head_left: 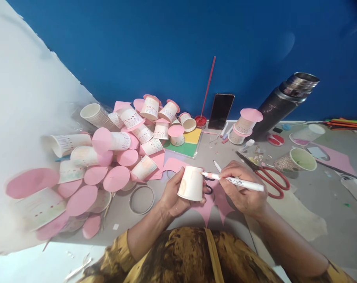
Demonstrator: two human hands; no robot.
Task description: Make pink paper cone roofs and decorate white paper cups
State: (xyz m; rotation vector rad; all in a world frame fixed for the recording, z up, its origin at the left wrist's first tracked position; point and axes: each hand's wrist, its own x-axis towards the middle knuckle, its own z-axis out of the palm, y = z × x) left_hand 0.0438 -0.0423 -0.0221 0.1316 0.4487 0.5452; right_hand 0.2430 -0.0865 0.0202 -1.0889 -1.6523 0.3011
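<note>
My left hand point(173, 198) is wrapped round a white paper cup point(190, 184), held upside down with its rim at the bottom. A faint peach-coloured patch shows on the cup's side. In my right hand point(243, 192) is a white acrylic marker point(246, 183), pinched like a pen, its tip at the cup's upper right side. Beneath my hands lie pink paper scraps point(206, 208) with cut-out curves. Partly hidden behind the cup, the dark handle point(209, 190) of a tool shows.
Many decorated cups with pink paper discs point(116, 179) crowd the left side. Red-handled scissors point(274, 179) lie to the right, near a patterned cup point(296, 160). A phone point(221, 111) and a dark flask point(280, 104) stand by the blue wall. A tape ring point(141, 199) lies left of my hands.
</note>
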